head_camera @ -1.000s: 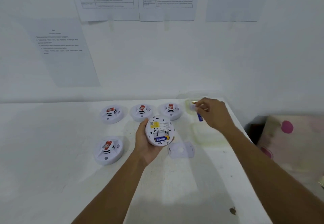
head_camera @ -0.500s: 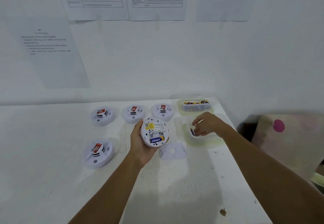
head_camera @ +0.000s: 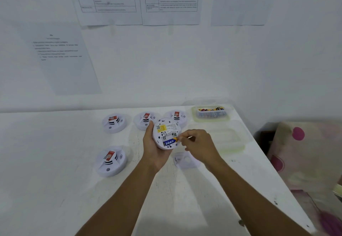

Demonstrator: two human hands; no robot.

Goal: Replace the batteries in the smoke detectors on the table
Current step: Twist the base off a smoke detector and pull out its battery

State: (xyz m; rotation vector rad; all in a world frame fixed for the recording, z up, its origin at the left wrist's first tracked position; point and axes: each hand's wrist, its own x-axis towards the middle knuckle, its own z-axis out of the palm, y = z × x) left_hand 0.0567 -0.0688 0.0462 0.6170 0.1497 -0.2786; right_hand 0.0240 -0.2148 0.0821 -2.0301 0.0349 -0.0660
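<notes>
Hands work above a white desk (head_camera: 55, 171). Left grip (head_camera: 153, 148) cups a round white smoke detector (head_camera: 167, 127), back side up, above the desk's middle near the far edge. Right grip (head_camera: 199, 147) pinches, thumb and forefinger curled, the yellow end of a blue battery (head_camera: 169, 142) lying in the detector's open compartment. A loose cover plate (head_camera: 185, 160) lies on the desk under the hands. A row of three detectors (head_camera: 145, 122) lines the far edge, and a fourth detector (head_camera: 110, 161) sits nearer, to the left. A clear tub of batteries (head_camera: 211, 114) fills the far right corner, with an empty clear tray (head_camera: 229, 139) just in front of it.
</notes>
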